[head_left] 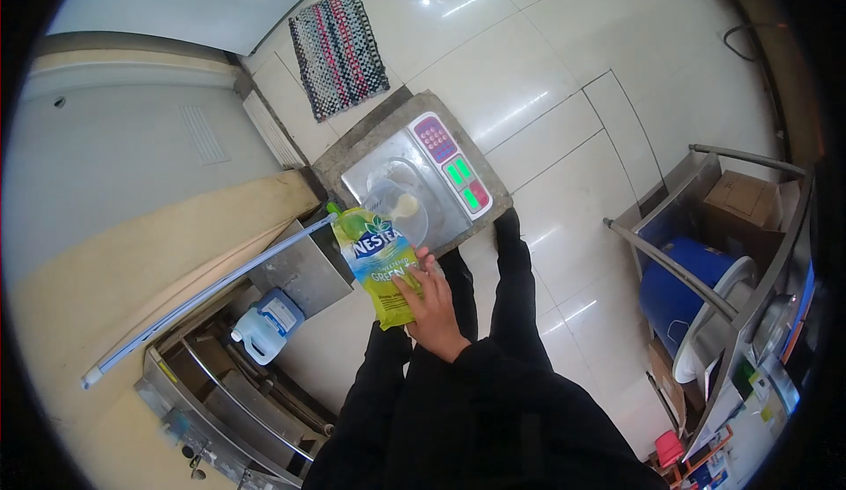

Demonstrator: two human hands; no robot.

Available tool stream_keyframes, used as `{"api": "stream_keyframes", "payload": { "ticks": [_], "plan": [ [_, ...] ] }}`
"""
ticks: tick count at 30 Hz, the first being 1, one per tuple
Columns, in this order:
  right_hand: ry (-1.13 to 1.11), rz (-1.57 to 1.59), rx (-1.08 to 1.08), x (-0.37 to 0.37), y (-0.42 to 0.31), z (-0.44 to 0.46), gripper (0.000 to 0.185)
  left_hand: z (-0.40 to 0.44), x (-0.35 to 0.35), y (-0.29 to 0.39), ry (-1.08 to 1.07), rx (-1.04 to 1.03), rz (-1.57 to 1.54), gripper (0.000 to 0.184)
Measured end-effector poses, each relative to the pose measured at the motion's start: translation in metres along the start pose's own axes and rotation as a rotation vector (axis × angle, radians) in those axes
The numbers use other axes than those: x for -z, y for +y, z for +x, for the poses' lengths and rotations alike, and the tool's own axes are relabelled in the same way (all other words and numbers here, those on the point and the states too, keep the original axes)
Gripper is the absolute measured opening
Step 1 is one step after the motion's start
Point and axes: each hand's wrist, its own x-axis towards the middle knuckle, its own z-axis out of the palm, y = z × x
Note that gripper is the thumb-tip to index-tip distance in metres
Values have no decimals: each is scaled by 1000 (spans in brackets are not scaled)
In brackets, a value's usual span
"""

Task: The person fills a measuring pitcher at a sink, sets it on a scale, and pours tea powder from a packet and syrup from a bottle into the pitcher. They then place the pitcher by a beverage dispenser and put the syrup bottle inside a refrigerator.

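Observation:
A green and yellow Nestea green tea pouch [374, 265] is tilted with its top end over a clear plastic container [425, 226]. My right hand [434, 307] grips the pouch's lower right side, fingers across its front. Pale powder [405, 206] shows inside the container. Beneath the container is a digital scale [451, 222] with a steel plate, a keypad and lit green displays. A dark sleeve [381, 349] reaches up to the pouch's bottom; my left hand is hidden, seemingly behind the pouch.
The scale stands on a rough grey slab [493, 181]. A woven mat [337, 54] lies beyond it. To the left are a pale blue jug [267, 324] and a blue-white pole [203, 305]. A metal rack at right holds a blue drum [687, 292] and a cardboard box [745, 199].

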Motion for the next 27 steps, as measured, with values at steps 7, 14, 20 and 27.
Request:
{"api": "stream_keyframes", "payload": {
  "ticks": [7,14,20,27],
  "plan": [
    [-16,163,-24,-13,16,-6,74,0,-8,4,197,-58,198,61],
    [-18,207,13,-12,19,-10,76,-2,-30,9,221,-93,205,53],
    [4,165,-29,-24,22,-10,74,8,-13,9,178,-64,86,50],
    [54,205,-18,-17,21,-8,68,13,-19,9,197,-46,5,49]
  ]
}}
